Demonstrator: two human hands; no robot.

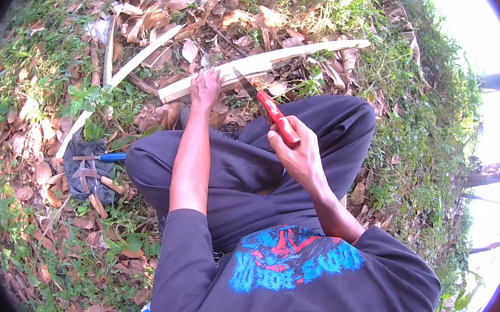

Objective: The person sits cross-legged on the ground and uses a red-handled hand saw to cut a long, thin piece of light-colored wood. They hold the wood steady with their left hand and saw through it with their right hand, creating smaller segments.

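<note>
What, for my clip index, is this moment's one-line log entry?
left hand: on pale wood | right hand: gripping red-handled bladed tool | blade tip: at wood

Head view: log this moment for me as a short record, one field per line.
Left hand: on a long, pale wooden strip
Right hand: closed around the handle of a red-handled tool with a tapered metal blade
Blade tip: over the strip; contact unclear
Posture: seated, legs folded, in dark trousers
Person's left: blue-handled tool and two wooden-handled metal blades by a crumpled dark cloth or bag
Ground: dry brown leaves, green plants
</note>
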